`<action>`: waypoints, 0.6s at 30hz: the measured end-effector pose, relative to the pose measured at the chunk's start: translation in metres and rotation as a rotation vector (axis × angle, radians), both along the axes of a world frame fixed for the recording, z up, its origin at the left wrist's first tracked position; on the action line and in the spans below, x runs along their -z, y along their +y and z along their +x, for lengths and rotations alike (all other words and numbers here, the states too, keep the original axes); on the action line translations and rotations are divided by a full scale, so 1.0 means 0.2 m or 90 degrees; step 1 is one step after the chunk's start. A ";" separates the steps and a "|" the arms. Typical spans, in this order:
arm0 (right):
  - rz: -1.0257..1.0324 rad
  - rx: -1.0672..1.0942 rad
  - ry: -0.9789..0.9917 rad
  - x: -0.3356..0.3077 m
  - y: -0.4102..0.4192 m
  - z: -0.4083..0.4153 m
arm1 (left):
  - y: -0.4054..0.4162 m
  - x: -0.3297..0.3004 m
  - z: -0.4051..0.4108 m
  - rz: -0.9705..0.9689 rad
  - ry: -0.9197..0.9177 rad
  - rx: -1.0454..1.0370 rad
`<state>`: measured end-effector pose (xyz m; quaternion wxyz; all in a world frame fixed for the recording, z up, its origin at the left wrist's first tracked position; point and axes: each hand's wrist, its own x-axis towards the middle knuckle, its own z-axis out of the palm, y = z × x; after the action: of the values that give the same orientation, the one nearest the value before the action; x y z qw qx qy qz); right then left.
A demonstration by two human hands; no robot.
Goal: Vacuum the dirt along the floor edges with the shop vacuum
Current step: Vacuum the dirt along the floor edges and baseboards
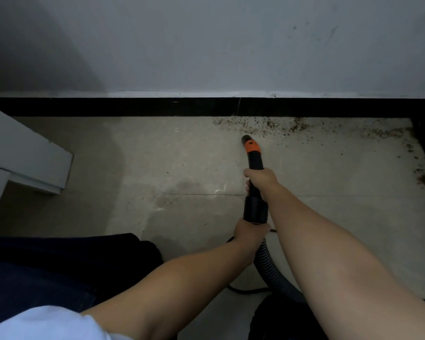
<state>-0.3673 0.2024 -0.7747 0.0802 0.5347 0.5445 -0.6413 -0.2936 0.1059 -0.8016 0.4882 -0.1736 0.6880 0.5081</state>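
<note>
A black vacuum wand (254,163) with an orange collar points at the floor, its open tip just short of the black baseboard (157,107). My right hand (261,179) grips the wand's middle. My left hand (249,233) holds its lower end where the ribbed grey hose (270,271) joins. Brown dirt (275,125) lies scattered along the baseboard, starting just beyond the tip and running right to the corner.
More dirt (423,177) lies along a dark edge at the far right. A white furniture corner (35,158) juts in at the left. My dark trouser leg (47,266) fills the lower left. A black cord (245,290) lies on the beige tiles near the hose.
</note>
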 end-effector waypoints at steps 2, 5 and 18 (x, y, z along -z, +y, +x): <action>0.010 0.029 -0.006 0.00 0.05 0.04 | 0.03 0.01 0.02 0.011 0.001 0.027; 0.015 0.075 -0.014 0.00 0.12 0.11 | 0.09 0.04 0.05 0.006 -0.009 0.070; 0.036 0.016 -0.013 0.05 0.12 0.04 | 0.12 0.11 0.05 0.016 -0.042 0.015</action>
<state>-0.3601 0.2261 -0.7857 0.0625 0.5502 0.5547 -0.6210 -0.2841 0.1309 -0.8240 0.5186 -0.1761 0.6672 0.5049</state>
